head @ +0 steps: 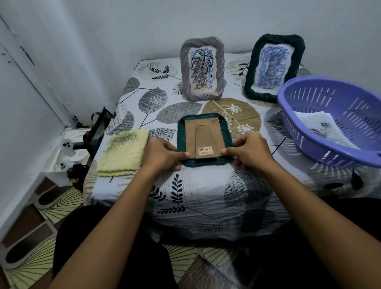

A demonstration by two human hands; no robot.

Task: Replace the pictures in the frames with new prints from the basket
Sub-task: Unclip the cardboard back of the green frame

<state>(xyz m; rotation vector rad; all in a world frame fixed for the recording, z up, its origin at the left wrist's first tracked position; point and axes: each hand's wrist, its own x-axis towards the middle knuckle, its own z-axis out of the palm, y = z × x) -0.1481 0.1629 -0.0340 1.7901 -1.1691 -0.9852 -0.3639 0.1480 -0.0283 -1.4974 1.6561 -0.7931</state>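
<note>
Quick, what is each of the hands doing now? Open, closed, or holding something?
Left hand: grips the near left corner of the face-down green frame.
Right hand: grips the near right corner of the same frame.

Matt brown cardboard backs the rope-wound green frame (pixel 204 138); beside it lie a fuzzy yellow cloth (pixel 123 152) and a glossy purple plastic basket (pixel 344 119).

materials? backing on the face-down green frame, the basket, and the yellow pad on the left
Backing board: looks like brown cardboard or thin fibreboard, matte, with a cut stand flap and a barcode sticker.
Purple basket: moulded plastic, slightly glossy, slotted walls.
Yellow cloth: folded, fluffy textile, likely microfibre or terry; fuzzy striped pile.
Green frame rim: looks wrapped in twisted cord or yarn; hard to be sure.
</note>
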